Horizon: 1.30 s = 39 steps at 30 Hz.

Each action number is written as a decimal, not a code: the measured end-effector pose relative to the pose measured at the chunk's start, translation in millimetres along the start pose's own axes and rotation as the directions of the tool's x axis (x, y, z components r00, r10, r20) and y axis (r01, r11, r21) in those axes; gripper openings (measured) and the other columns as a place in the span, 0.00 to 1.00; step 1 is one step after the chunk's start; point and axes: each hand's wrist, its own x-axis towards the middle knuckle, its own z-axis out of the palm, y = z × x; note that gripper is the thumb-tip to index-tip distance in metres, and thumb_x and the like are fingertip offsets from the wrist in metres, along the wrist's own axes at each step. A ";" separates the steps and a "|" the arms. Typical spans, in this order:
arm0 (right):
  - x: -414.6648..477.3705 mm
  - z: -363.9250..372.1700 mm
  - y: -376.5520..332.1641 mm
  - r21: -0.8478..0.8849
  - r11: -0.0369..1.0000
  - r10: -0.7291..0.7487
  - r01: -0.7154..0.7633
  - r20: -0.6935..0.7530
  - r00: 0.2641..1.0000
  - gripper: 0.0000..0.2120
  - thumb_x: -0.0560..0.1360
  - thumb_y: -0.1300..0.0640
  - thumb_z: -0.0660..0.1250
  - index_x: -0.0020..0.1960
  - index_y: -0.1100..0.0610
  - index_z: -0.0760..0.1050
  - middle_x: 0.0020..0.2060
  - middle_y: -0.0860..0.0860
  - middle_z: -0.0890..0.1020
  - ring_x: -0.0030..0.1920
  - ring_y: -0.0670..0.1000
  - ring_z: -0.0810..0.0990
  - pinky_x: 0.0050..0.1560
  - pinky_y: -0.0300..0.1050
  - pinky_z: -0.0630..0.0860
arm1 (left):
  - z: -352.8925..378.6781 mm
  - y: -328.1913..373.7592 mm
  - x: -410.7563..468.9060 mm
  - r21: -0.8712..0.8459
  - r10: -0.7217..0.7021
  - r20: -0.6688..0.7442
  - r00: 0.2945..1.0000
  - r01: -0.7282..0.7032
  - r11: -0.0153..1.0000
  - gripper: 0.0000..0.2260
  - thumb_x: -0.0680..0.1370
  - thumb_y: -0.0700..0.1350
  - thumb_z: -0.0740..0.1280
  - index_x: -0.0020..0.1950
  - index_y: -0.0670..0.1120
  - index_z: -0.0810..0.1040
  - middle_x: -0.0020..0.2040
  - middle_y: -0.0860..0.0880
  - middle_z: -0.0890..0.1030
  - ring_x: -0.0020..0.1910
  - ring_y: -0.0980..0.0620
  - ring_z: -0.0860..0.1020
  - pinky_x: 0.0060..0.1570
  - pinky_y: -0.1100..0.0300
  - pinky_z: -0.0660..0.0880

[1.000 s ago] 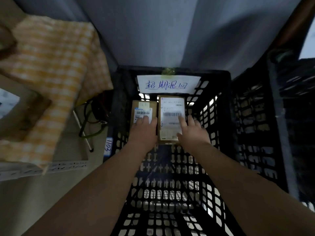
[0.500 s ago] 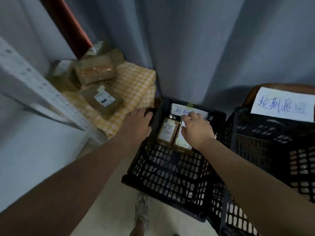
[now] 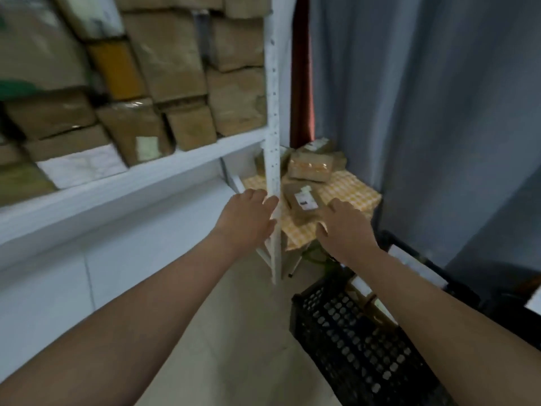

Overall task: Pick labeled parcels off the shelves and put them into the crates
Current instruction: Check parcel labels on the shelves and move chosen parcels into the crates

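A brown parcel with a white label (image 3: 303, 205) lies on a yellow checked cloth (image 3: 349, 190) beside the shelf post. My right hand (image 3: 344, 227) hovers open just right of it, fingertips near its edge. My left hand (image 3: 247, 219) is open in front of the white shelf post (image 3: 272, 142), holding nothing. The black crate (image 3: 351, 341) stands on the floor at lower right, with labelled parcels (image 3: 367, 291) partly hidden behind my right forearm. More taped parcels (image 3: 311, 168) are piled at the back of the cloth.
White metal shelving (image 3: 131, 180) on the left carries several stacked brown boxes (image 3: 175, 83). A grey curtain (image 3: 424, 112) hangs on the right and a dark red post (image 3: 301, 68) stands behind the shelf. A second black crate's edge (image 3: 509, 300) shows at far right.
Both hands have left the parcels in the crate and risen to the checked cloth. The view has swung up and left, bringing the shelves into sight.
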 end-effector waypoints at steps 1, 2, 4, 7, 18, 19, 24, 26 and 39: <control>4.7 -4.6 -19.7 0.011 0.999 -0.044 0.044 -0.047 0.998 0.14 0.79 0.53 0.60 0.60 0.58 0.75 0.56 0.56 0.76 0.52 0.54 0.76 0.50 0.46 0.73 | -8.1 -12.9 -15.2 0.006 -0.034 -0.015 0.999 0.034 0.999 0.21 0.81 0.52 0.56 0.72 0.47 0.64 0.70 0.44 0.68 0.67 0.44 0.67 0.62 0.51 0.66; 8.8 -9.7 -40.6 0.023 0.996 -0.079 0.081 -0.078 0.994 0.13 0.78 0.53 0.60 0.59 0.57 0.76 0.55 0.55 0.77 0.51 0.53 0.76 0.50 0.46 0.74 | -15.7 -26.2 -31.4 0.006 -0.069 -0.035 0.997 0.070 0.998 0.21 0.81 0.52 0.57 0.72 0.47 0.64 0.70 0.45 0.68 0.68 0.44 0.66 0.62 0.52 0.65; 15.6 -19.4 -85.0 0.064 0.988 -0.131 0.140 -0.128 0.983 0.13 0.78 0.52 0.62 0.59 0.55 0.77 0.55 0.53 0.78 0.53 0.53 0.76 0.54 0.48 0.75 | -30.5 -52.0 -67.1 0.000 -0.129 -0.072 0.989 0.129 0.992 0.21 0.81 0.52 0.57 0.72 0.47 0.64 0.70 0.44 0.67 0.68 0.43 0.66 0.63 0.51 0.64; 20.7 -30.2 -158.5 0.123 0.961 -0.218 0.247 -0.206 0.954 0.15 0.77 0.53 0.63 0.62 0.55 0.77 0.59 0.53 0.77 0.57 0.54 0.76 0.57 0.49 0.74 | -51.1 -93.3 -127.7 0.001 -0.216 -0.140 0.966 0.218 0.976 0.20 0.79 0.51 0.61 0.69 0.45 0.68 0.68 0.43 0.70 0.65 0.42 0.69 0.62 0.49 0.67; -5.2 -35.1 -482.2 0.342 0.706 -0.496 0.620 -0.386 0.778 0.17 0.69 0.56 0.65 0.56 0.58 0.80 0.56 0.58 0.80 0.54 0.61 0.80 0.52 0.56 0.76 | -101.8 -260.9 -382.9 0.122 -0.496 -0.231 0.837 0.531 0.838 0.19 0.68 0.47 0.76 0.56 0.43 0.78 0.48 0.43 0.81 0.41 0.41 0.80 0.37 0.52 0.76; -9.4 -36.9 -507.8 0.359 0.684 -0.511 0.634 -0.385 0.769 0.18 0.70 0.55 0.64 0.57 0.58 0.79 0.57 0.58 0.79 0.56 0.61 0.79 0.54 0.57 0.75 | -105.6 -275.2 -404.3 0.123 -0.519 -0.236 0.821 0.555 0.823 0.19 0.68 0.47 0.75 0.56 0.43 0.78 0.49 0.43 0.81 0.42 0.41 0.79 0.36 0.52 0.76; -20.8 -46.3 -615.2 0.421 0.602 -0.565 0.678 -0.376 0.735 0.20 0.73 0.51 0.61 0.62 0.57 0.77 0.63 0.57 0.76 0.62 0.60 0.75 0.61 0.57 0.71 | -123.3 -334.6 -497.9 0.167 -0.614 -0.263 0.744 0.662 0.730 0.19 0.68 0.49 0.75 0.56 0.45 0.78 0.50 0.45 0.81 0.42 0.43 0.80 0.35 0.53 0.76; -22.0 -50.7 -648.8 0.448 0.569 -0.584 0.689 -0.370 0.723 0.21 0.73 0.51 0.60 0.63 0.56 0.76 0.64 0.55 0.75 0.64 0.59 0.74 0.62 0.55 0.70 | -129.1 -355.9 -525.8 0.183 -0.641 -0.275 0.717 0.693 0.697 0.19 0.68 0.49 0.75 0.55 0.46 0.78 0.50 0.45 0.81 0.43 0.44 0.80 0.35 0.52 0.77; -17.5 -20.3 -797.4 0.488 0.406 -0.773 0.773 -0.267 0.575 0.19 0.77 0.52 0.61 0.67 0.53 0.73 0.67 0.50 0.71 0.67 0.52 0.68 0.65 0.50 0.68 | -93.5 -449.7 -641.0 0.145 -0.806 -0.328 0.492 0.870 0.472 0.25 0.70 0.51 0.74 0.64 0.47 0.74 0.64 0.41 0.75 0.59 0.40 0.76 0.54 0.46 0.76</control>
